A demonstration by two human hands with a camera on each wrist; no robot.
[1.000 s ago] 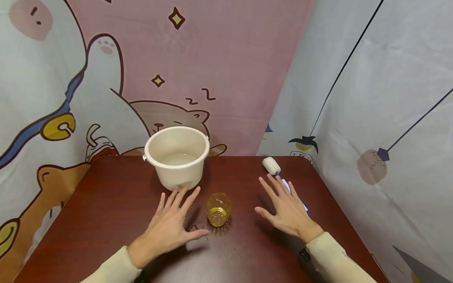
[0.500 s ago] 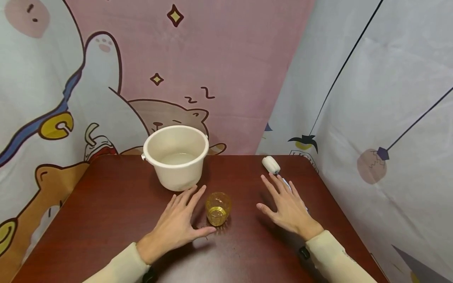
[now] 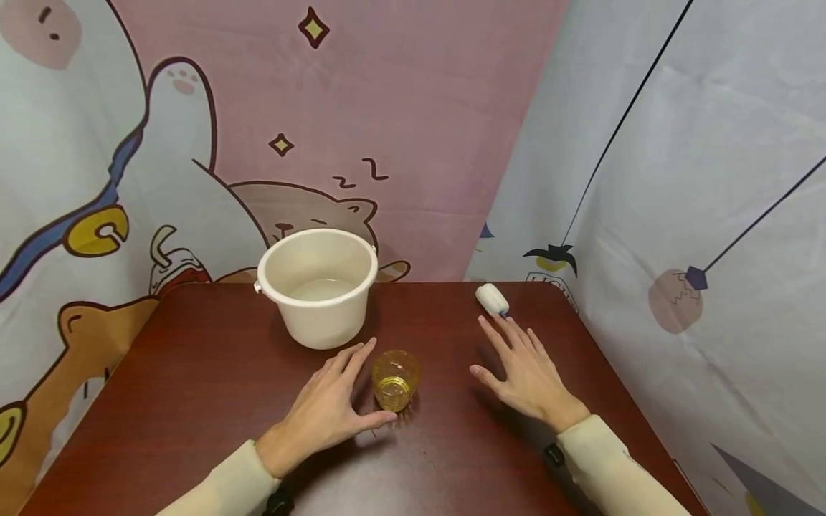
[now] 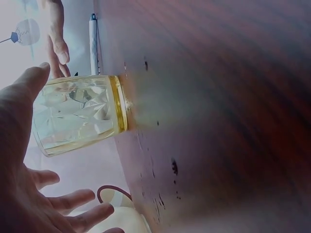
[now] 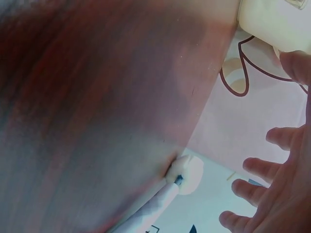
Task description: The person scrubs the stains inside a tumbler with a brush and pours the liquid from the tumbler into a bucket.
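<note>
A faceted, yellow-tinted glass cup [image 3: 394, 383] stands upright on the table. My left hand [image 3: 323, 412] is just left of it, thumb and fingers spread with the cup between them in the left wrist view; contact cannot be made out. Farther right, my right hand [image 3: 529, 380] hovers with fingers extended, holding nothing. Beyond its fingertips lies a cup brush with a white sponge head [image 3: 492, 299]; the hand hides its handle in the head view. The right wrist view shows that pale handle [image 5: 150, 208] lying on the table.
Behind the left hand stands a white bucket [image 3: 323, 322] with some clear liquid at its bottom. The dark red table [image 3: 193, 373] ends at cartoon-printed cloth [image 3: 419, 107] at the back and right. Small drops or marks [image 4: 174, 166] dot the tabletop near the cup.
My left hand has moved right from in front of the bucket to the glass cup. The right hand has barely shifted, and now covers the brush handle in the head view.
</note>
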